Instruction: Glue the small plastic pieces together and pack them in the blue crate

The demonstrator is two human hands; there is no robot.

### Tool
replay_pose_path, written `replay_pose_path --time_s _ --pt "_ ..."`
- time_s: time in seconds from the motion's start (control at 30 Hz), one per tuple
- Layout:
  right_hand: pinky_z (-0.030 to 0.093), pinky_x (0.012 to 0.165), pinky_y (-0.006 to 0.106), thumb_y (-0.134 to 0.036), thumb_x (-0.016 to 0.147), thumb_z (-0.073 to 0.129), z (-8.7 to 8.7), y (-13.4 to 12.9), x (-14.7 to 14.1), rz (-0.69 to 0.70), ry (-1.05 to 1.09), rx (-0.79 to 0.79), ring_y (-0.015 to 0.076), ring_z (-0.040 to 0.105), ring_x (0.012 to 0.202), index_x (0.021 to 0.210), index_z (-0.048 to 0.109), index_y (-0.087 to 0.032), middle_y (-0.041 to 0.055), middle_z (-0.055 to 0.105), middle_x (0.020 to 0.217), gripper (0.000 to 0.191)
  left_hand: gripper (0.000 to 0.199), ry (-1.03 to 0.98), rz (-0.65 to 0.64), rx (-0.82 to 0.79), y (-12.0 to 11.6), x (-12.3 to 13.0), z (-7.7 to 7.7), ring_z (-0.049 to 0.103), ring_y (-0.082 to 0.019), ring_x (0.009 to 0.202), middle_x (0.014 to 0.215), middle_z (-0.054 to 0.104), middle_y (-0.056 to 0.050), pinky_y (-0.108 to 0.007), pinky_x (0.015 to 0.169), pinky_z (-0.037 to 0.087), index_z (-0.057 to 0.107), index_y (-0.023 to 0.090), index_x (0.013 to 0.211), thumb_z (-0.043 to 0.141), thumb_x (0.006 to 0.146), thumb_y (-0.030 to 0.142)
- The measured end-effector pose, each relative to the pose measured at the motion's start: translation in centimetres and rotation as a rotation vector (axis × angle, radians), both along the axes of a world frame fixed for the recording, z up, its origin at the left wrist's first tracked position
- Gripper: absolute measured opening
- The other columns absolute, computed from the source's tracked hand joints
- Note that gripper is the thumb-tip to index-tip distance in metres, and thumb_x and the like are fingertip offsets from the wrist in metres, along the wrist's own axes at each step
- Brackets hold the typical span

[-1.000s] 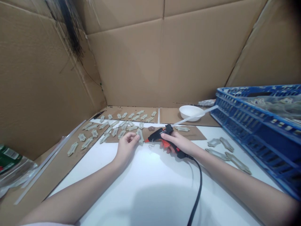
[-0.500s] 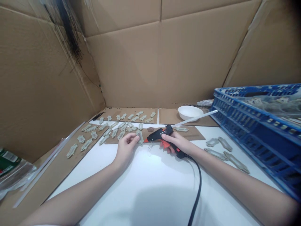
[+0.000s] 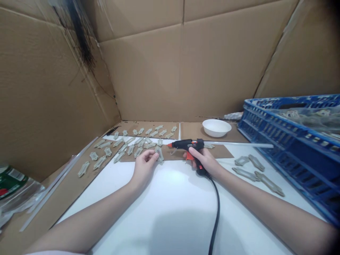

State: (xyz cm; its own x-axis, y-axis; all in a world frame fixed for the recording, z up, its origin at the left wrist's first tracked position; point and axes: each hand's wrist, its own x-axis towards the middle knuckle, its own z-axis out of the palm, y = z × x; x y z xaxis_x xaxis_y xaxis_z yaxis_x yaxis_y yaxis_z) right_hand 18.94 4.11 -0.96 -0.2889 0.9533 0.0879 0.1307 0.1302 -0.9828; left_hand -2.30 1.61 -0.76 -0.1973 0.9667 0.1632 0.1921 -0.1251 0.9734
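Observation:
My left hand [image 3: 145, 164] pinches a small pale plaque with a scalloped outline [image 3: 159, 154], held just above the white table. A black and orange hot glue gun [image 3: 187, 144] is gripped in my right hand [image 3: 204, 161]. Its orange nozzle points left, a little above and to the right of the plaque, without touching it. From the back of the gun a long clear glue stick [image 3: 244, 144] sticks out almost level to the right. The black cord [image 3: 218, 205] runs down from the handle toward me.
Several similar pale plaques [image 3: 99, 163] lie on cardboard strips at the left and back. Larger frame-shaped pieces [image 3: 269, 183] rest on the table at right, beside a blue plastic crate [image 3: 289, 159]. A white bowl [image 3: 216, 128] stands at the back. Cardboard walls [image 3: 148, 78] enclose the table.
The glue gun has swung from a downward tilt to nearly level, its nozzle lifting away from the plaque. My left hand keeps holding the plaque in about the same place.

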Motion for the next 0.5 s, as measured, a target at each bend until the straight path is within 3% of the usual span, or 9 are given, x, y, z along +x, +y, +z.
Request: replay_pose_path --time_s 0.13,0.23,0.5 --pt "0.037 0.041 0.02 -0.055 0.075 0.044 -0.04 -0.3 -0.01 -0.324 0.002 0.139 0.009 0.045 0.04 0.079 0.06 -0.013 -0.0007 0.049 0.046 0.045 0.021 0.018 -0.003 0.009 -0.06 0.01 0.12 0.046 -0.009 0.057 0.063 0.056 0.001 -0.021 0.057 0.034 0.058 0.014 0.072 0.059 0.065 0.035" --pt "0.038 0.041 0.022 -0.055 0.074 0.044 0.0 -0.35 0.03 -0.49 -0.023 0.202 0.0108 0.046 0.041 0.077 0.06 -0.013 0.0006 0.05 0.047 0.046 0.023 0.023 -0.005 -0.003 -0.09 0.0 0.14 0.045 -0.009 0.056 0.061 0.054 0.001 -0.021 0.056 0.033 0.058 0.014 0.071 0.059 0.065 0.036" --pt "0.038 0.038 0.022 -0.056 0.074 0.044 0.11 -0.05 0.09 -0.622 0.091 0.198 0.0103 0.044 0.04 0.082 0.06 -0.012 0.0011 0.05 0.049 0.048 0.026 0.029 -0.034 -0.025 -0.05 0.0 0.15 0.044 -0.01 0.056 0.062 0.053 -0.001 -0.02 0.052 0.033 0.057 0.013 0.07 0.059 0.065 0.038"
